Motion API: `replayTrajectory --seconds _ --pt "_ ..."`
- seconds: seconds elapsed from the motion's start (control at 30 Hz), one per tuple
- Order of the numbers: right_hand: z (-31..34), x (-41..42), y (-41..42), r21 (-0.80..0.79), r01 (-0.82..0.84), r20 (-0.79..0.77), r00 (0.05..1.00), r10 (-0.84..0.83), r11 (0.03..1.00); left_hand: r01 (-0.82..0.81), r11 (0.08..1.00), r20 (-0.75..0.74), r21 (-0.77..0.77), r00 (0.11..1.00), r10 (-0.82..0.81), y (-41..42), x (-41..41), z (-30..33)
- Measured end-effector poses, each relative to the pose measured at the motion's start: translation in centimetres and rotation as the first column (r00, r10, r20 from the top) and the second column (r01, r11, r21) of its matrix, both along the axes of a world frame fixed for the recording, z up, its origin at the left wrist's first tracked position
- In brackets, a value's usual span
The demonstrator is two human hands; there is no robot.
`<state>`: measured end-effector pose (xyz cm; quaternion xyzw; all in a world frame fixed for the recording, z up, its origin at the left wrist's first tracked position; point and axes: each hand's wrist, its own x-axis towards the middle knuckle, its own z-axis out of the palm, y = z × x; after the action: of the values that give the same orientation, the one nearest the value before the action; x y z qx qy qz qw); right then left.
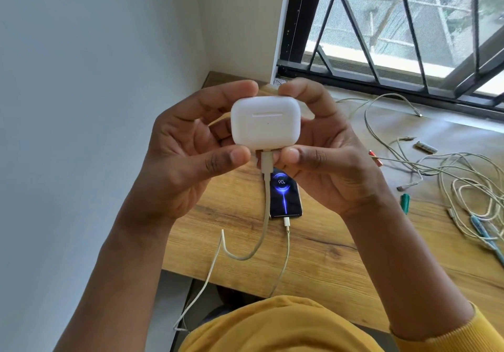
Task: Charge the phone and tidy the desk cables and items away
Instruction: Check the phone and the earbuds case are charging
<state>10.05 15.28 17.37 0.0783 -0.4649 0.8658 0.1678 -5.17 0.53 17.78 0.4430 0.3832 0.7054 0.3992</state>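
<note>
**Item: earbud case on cable, held above charging phone**

Earbud case [266,122]: white, lid closed, raised above the wooden desk [341,264] between both hands, lid side far, port side near. Short cable [266,201]: plugged into the near underside, long axis running straight down toward the person.

Left hand [188,158]: thumb and fingertips curled onto the case's left edge. Right hand [324,158]: fingers curled over the right edge, thumb just beside the plug, so nearer for any pull or push on it.

Phone [285,199]: flat on the desk beneath the hands, screen lit at 90, its own cable attached at the near end.

Loose cables [450,188]: tangled on the right, not yet tidied.
</note>
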Motion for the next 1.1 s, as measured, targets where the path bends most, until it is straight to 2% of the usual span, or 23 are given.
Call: replayTrajectory --seconds 0.13,0.27,0.43,0.57,0.83,0.97,1.1 --pt "-0.5 -0.1 0.2 0.028 0.044 0.062 0.997 -0.045 0.999 -0.037 0.998 -0.023 -0.057 0.999 0.036 -0.1 -0.5 -0.7" --pt "-1.2 -0.3 0.3 0.118 0.15 0.205 0.964 -0.172 0.982 -0.16 0.974 -0.151 -0.161 0.979 0.136 -0.5 -1.1 -1.8" --pt "-3.2 -1.4 0.1 0.291 0.276 0.344 0.863 -0.369 0.916 -0.327 0.907 -0.349 -0.265 0.91 0.225 -0.5 -2.0 -3.7" --pt "-6.1 -3.0 0.0 0.443 0.307 0.425 0.755 -0.499 0.842 -0.454 0.839 -0.49 -0.299 0.828 0.274 0.1 -2.3 -6.1" --pt "-11.2 -5.4 -0.1 0.701 0.196 0.482 0.579 -0.658 0.686 -0.596 0.746 -0.652 -0.299 0.698 0.296 0.6 -2.4 -11.2" --pt "-13.5 -6.1 -0.8 0.779 0.128 0.494 0.476 -0.727 0.614 -0.627 0.69 -0.678 -0.362 0.685 0.267 0.8 -2.6 -14.1" --pt "-14.9 -6.5 -1.9 0.848 0.052 0.452 0.448 -0.771 0.527 -0.66 0.647 -0.743 -0.382 0.636 0.21 0.5 -2.5 -15.8"
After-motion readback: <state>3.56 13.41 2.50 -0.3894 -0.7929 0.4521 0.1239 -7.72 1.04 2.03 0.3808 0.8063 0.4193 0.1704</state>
